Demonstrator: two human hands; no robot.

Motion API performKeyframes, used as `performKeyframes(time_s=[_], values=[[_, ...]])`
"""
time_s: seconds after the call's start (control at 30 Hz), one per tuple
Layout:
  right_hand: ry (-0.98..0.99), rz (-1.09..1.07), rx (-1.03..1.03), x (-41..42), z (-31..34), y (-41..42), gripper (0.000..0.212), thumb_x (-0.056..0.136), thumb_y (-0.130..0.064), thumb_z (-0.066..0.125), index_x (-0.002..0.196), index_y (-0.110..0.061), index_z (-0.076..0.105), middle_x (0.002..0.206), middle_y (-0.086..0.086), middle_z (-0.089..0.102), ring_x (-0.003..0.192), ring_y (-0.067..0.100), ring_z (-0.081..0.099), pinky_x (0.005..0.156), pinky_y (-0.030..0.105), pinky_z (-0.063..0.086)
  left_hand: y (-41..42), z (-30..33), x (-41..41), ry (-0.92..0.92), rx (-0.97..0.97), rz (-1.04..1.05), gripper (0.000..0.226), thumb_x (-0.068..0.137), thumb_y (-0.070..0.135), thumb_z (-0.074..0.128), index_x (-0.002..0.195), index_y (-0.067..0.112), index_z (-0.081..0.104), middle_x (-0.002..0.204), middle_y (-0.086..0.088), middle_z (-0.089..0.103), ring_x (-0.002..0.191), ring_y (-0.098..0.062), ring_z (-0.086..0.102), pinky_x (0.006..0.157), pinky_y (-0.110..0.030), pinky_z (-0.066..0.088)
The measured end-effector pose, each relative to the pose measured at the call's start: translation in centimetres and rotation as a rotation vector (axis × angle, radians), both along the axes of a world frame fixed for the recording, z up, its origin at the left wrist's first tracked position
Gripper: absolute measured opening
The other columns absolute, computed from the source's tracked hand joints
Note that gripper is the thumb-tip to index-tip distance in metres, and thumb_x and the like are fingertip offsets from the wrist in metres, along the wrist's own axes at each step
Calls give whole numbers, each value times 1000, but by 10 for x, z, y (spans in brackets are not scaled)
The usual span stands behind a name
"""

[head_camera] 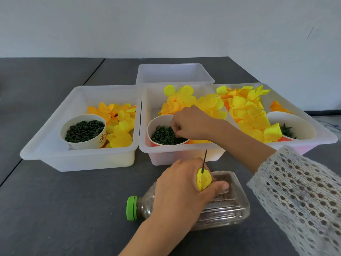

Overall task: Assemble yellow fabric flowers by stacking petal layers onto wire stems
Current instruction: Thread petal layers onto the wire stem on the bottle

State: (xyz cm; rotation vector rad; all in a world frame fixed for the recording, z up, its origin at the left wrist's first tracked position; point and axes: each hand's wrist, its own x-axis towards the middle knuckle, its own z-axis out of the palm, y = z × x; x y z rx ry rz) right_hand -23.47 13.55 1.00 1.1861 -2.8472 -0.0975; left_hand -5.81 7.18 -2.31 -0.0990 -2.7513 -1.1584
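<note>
Gripping a yellow flower (203,179) on its wire stem (204,160) — left hand (181,189), right hand (191,122) pinching green rings (164,136) in a cup (155,124).

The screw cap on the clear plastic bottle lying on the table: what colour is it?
Bright green screw cap, best seen in the head view.

You are at a plain craft-assembly workbench, more small workshop than home: a dark grey table (55,200) pushed against a bare white wall (166,24), with white plastic sorting bins (46,145) lined up toward its far edge, each stocked with loose yellow fabric petals (247,111) and paper cups (99,141) of small green parts, piecework supplies laid out in bulk
</note>
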Motion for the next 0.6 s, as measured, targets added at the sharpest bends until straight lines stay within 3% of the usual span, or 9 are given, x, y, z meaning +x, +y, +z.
performKeyframes(time_s=[0.07, 0.13, 0.23, 0.33, 0.47, 0.6], values=[[-21, 2, -34, 3, 1, 4, 13, 86, -20, 58, 73, -22, 54, 84, 2, 65, 82, 22, 55, 84, 36, 39, 1, -1, 0, 0, -5, 5, 49, 66, 80, 54, 81, 33, 55, 79, 18, 60, 80, -4, 56, 68, -27, 49], [-70, -7, -102, 9, 8, 9, 14, 85, -18, 54, 71, -15, 51, 80, 7, 62, 78, 25, 55, 73, 37, 42, 1, -1, 0, -2, -16, 11, 47, 67, 79, 55, 82, 34, 55, 80, 19, 59, 81, -3, 55, 68, -24, 47], [-172, 7, -366, 30, 23, 21, 25, 90, -13, 49, 66, -7, 43, 65, 10, 48, 61, 19, 41, 59, 41, 37, 1, -3, -1, -1, -25, 22, 43, 70, 77, 57, 83, 36, 56, 80, 20, 59, 80, 0, 55, 65, -18, 42], [-271, 80, -674, 74, 34, 42, 28, 94, -11, 43, 68, -3, 44, 59, 6, 40, 55, 9, 31, 52, 23, 28, 2, -4, -1, 35, -47, 34, 43, 71, 77, 53, 84, 36, 55, 80, 20, 57, 78, 1, 54, 61, -14, 37], [-307, 146, -915, 124, 40, 66, 30, 97, -24, 37, 68, -19, 42, 60, 0, 40, 55, 11, 34, 51, 25, 30, 2, -6, -1, 66, -40, 16, 43, 69, 75, 48, 79, 34, 52, 76, 17, 58, 75, -3, 54, 59, -19, 41], [-156, 189, -864, 137, 41, 69, 22, 98, -28, 36, 77, -30, 39, 57, -8, 40, 51, 11, 37, 47, 23, 28, 2, -9, -2, 82, -19, 3, 45, 67, 75, 43, 81, 33, 55, 76, 17, 59, 73, -3, 55, 60, -21, 43]])
